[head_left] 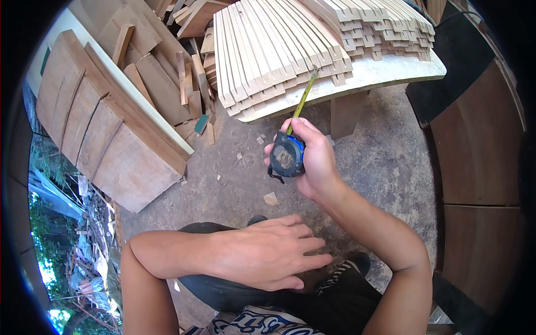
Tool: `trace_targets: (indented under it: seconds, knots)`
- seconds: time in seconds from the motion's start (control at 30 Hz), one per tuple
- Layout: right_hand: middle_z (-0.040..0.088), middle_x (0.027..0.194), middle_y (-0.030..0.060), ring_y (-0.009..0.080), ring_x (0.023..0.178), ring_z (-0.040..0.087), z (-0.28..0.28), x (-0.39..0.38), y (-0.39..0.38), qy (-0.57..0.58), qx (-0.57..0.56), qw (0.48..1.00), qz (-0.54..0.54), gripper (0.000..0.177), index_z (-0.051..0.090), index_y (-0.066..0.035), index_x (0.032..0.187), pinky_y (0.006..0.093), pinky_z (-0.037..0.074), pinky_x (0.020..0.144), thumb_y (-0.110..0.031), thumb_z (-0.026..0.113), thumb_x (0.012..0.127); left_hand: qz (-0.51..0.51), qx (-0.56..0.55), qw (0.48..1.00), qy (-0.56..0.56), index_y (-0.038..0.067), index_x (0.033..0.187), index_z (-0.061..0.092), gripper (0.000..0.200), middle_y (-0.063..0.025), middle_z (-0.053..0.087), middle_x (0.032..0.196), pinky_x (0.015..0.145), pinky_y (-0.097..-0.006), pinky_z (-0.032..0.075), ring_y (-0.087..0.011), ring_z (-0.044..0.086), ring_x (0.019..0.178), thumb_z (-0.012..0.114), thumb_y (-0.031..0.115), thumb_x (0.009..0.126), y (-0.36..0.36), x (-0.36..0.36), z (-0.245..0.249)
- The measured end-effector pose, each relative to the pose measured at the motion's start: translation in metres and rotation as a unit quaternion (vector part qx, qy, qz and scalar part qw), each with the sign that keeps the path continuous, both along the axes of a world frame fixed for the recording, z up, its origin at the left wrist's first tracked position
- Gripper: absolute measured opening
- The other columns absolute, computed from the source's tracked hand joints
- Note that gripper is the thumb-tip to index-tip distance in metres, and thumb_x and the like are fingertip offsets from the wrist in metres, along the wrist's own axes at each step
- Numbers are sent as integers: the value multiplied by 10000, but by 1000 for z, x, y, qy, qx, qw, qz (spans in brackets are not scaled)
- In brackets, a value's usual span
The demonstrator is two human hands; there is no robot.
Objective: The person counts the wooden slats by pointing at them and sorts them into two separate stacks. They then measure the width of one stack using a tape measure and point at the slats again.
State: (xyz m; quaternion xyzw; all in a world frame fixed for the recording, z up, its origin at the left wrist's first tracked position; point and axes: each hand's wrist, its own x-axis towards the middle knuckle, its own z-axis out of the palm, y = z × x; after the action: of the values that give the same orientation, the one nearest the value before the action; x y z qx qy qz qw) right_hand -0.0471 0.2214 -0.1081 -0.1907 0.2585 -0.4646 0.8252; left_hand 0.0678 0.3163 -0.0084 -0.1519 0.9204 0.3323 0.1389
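Observation:
My right hand is closed around a black and blue tape measure, its thumb near the mouth of the case. The yellow blade sticks out away from me, and its end tip meets or hovers by the ends of the stacked wooden slats; contact cannot be told for sure. Those pale slats lie side by side in layers, with notched ends facing me. Above my knee, my left hand hangs palm down with its fingers spread, holding nothing.
A white-topped bench carries the slats and a second notched stack. Large wooden boards lean at the left, with offcuts piled behind. Brown panels stand along the right. Wood scraps lie on the concrete floor.

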Motion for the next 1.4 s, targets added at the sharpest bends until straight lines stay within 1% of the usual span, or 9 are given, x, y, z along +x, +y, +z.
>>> trace_targets:
  seconds: [0.23, 0.37, 0.43, 0.77, 0.87, 0.93, 1.27, 1.33, 1.4]
  knots:
    - [703, 848, 175, 285, 757, 730, 5, -2, -2, -1, -4, 1000, -21, 243, 556, -92, 1040, 415, 620, 684, -289, 433, 1108, -1, 0, 1000, -2, 60, 1510, 479, 589, -207, 552, 1482, 1161, -513, 405, -341, 562, 1324, 588, 382, 1030, -2, -1, 2]
    - [700, 849, 170, 276, 768, 730, 8, -9, -9, -9, -16, 1000, -8, 240, 557, -95, 1038, 419, 626, 697, -288, 433, 1108, -2, 6, 1000, -5, 59, 1509, 479, 589, -207, 552, 1480, 1159, -513, 407, -340, 561, 1324, 591, 382, 1028, -2, -2, 2]
    - [664, 827, 156, 253, 704, 713, 10, -7, -9, -16, 8, 999, -34, 230, 550, -79, 1034, 391, 618, 623, -266, 439, 1110, 1, 2, 1000, 3, 59, 1506, 482, 589, -207, 552, 1480, 1157, -511, 409, -339, 560, 1325, 596, 379, 1025, -2, -1, 1]
    - [663, 835, 161, 265, 714, 714, -2, -5, -1, -26, 19, 999, -30, 225, 536, -82, 1035, 388, 616, 632, -266, 432, 1113, 3, -5, 1000, 8, 61, 1504, 489, 593, -204, 560, 1471, 1151, -509, 416, -335, 570, 1316, 609, 377, 1017, -1, -2, 1]
    - [667, 837, 160, 263, 715, 715, 0, -5, 1, -39, 29, 998, -45, 223, 534, -84, 1038, 385, 614, 635, -266, 429, 1114, 0, 2, 1000, -2, 61, 1503, 489, 593, -205, 564, 1467, 1149, -508, 418, -336, 573, 1314, 612, 377, 1015, -2, -3, 2]
    - [665, 836, 151, 257, 721, 717, -1, -4, 2, -33, 34, 997, -65, 225, 535, -83, 1040, 385, 615, 639, -268, 430, 1116, 2, 4, 1000, -5, 60, 1499, 491, 592, -207, 563, 1468, 1149, -509, 418, -338, 574, 1313, 613, 376, 1014, -2, -3, 2]
    - [650, 842, 136, 251, 734, 721, -7, -5, 8, -29, 29, 997, -61, 239, 544, -77, 1030, 379, 618, 642, -276, 442, 1114, -1, 1, 1000, -1, 56, 1498, 490, 596, -212, 566, 1465, 1145, -503, 418, -340, 576, 1309, 615, 379, 1013, -2, -4, 0]
    - [652, 883, 106, 263, 807, 732, -8, -6, 9, -17, 21, 998, -49, 220, 556, -84, 1020, 445, 624, 698, -262, 456, 1100, -2, 2, 1000, -2, 57, 1500, 488, 596, -212, 564, 1468, 1144, -504, 418, -341, 577, 1307, 612, 380, 1015, -2, -4, 1]
    - [650, 884, 105, 264, 808, 732, -11, -5, 8, -22, 27, 998, -43, 220, 555, -85, 1020, 447, 625, 700, -263, 452, 1101, -3, 2, 1000, -5, 57, 1501, 488, 595, -213, 563, 1469, 1145, -505, 416, -341, 577, 1309, 610, 380, 1017, -2, -4, 1]
